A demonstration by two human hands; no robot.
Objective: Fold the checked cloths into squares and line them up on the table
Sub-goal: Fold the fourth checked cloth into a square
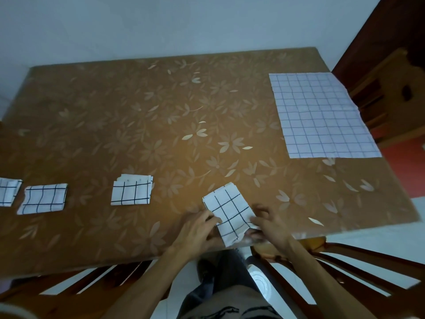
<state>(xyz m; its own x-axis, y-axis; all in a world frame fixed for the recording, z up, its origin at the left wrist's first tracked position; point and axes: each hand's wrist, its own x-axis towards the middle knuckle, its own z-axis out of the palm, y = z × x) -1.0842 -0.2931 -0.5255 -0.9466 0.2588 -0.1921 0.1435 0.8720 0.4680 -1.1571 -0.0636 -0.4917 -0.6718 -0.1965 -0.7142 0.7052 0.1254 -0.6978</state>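
A partly folded white cloth with black checks [227, 212] lies as a narrow strip at the table's near edge. My left hand [197, 229] holds its left side, fingers curled on the fabric. My right hand [268, 223] pinches its lower right corner, which is lifted and crumpled. Three folded checked squares lie in a row to the left: one [131, 191] nearest, one [43, 198] further left, one [8, 191] cut off by the frame's edge. An unfolded checked cloth [319, 116] lies flat at the table's far right.
The table [138, 116] has a brown cover with a leaf pattern. Wooden chairs stand at the near edge [345, 272] and beyond the right side [391, 88]. A wall runs behind the table.
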